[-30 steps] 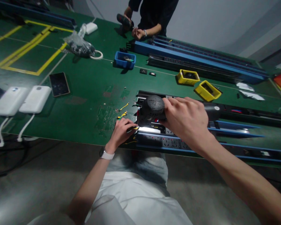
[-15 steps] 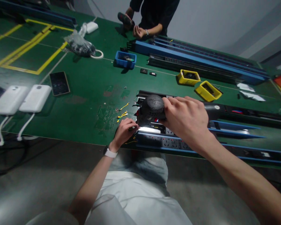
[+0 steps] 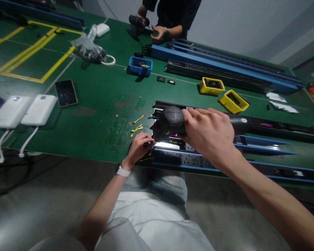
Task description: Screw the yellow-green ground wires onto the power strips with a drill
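The right hand (image 3: 210, 132) grips a black power tool (image 3: 170, 119) near the left hand (image 3: 139, 146), whose hold is unclear.

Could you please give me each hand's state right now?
Right hand: closed, holding the drill.
Left hand: beside the drill; cannot tell whether it holds anything.

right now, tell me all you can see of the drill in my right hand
The drill looks like matte black plastic, with a rounded, textured back end facing up and small lettering too blurred to read. Your right hand grips it; its base, with a pale round mark, shows past the hand. It seems to point down, just beyond the near strip. Its tip is hidden, so contact can't be told.
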Demonstrator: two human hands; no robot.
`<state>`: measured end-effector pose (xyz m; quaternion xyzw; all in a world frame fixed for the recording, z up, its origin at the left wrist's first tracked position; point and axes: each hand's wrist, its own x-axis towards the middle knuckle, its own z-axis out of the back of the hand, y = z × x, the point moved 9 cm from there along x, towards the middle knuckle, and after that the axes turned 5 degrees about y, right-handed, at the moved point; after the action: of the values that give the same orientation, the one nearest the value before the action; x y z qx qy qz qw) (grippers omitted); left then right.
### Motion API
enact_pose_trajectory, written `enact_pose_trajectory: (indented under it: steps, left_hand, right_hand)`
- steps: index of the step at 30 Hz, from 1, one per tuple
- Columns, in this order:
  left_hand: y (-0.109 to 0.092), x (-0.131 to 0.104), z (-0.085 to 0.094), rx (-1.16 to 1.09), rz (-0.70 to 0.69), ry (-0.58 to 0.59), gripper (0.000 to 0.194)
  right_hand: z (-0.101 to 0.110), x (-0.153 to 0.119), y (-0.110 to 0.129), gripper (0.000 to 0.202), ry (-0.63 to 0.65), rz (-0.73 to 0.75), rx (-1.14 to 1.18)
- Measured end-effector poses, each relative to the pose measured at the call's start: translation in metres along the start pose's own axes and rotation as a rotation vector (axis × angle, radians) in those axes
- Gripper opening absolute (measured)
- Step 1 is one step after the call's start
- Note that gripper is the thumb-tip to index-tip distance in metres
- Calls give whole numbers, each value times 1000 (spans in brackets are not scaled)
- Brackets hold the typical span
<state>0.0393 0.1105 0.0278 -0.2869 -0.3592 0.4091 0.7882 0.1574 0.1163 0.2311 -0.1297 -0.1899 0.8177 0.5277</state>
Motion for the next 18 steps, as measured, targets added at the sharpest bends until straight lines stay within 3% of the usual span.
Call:
enact_pose_trajectory:
  steps: [18]
  left_hand:
    - [-2,-1,-4,-16,-16,24,13]
  right_hand:
    - [2,-1,2,16,-3,1,-12]
